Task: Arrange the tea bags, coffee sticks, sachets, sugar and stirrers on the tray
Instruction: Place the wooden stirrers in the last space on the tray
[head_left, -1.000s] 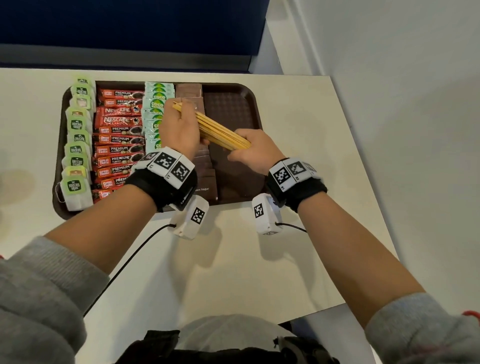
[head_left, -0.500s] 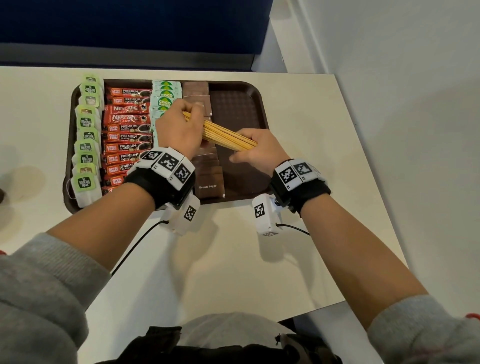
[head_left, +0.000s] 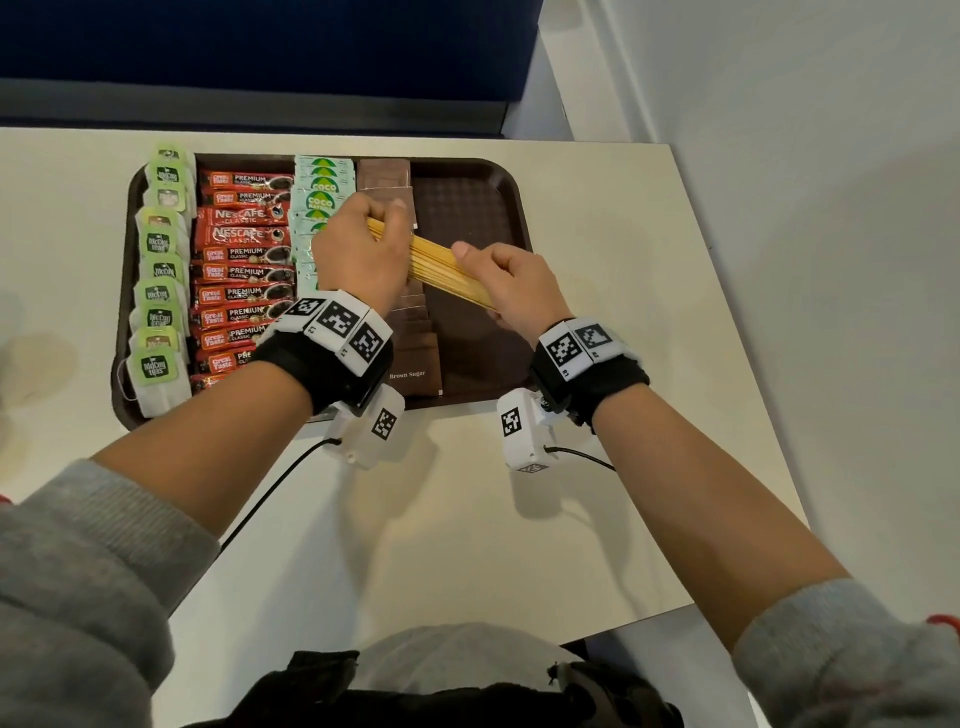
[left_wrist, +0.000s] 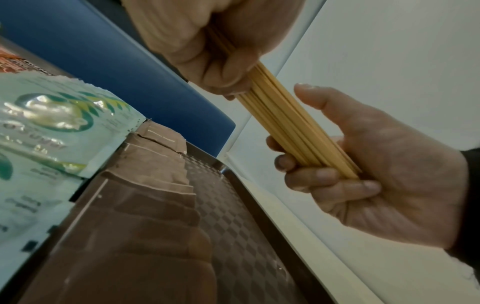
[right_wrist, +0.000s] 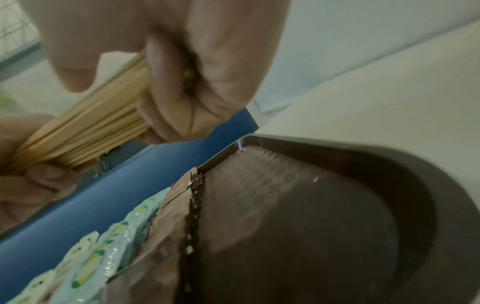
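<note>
While four rows already fill the tray (head_left: 511, 182), only the stirrers (head_left: 441, 270) remain, clamped between her left hand (head_left: 353, 249) and right hand (head_left: 514, 286) above its bare strip.

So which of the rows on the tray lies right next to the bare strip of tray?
The brown sugar packets: their column borders the bare right part of the tray; tea bags, coffee sticks and green sachets lie further left.

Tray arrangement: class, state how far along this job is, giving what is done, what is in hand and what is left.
Done: tea bags, coffee sticks, green sachets and brown sugar lie in rows on the tray. In hand: the left hand and right hand grip the stirrers above it. Left: laying them on the bare right strip.
</note>
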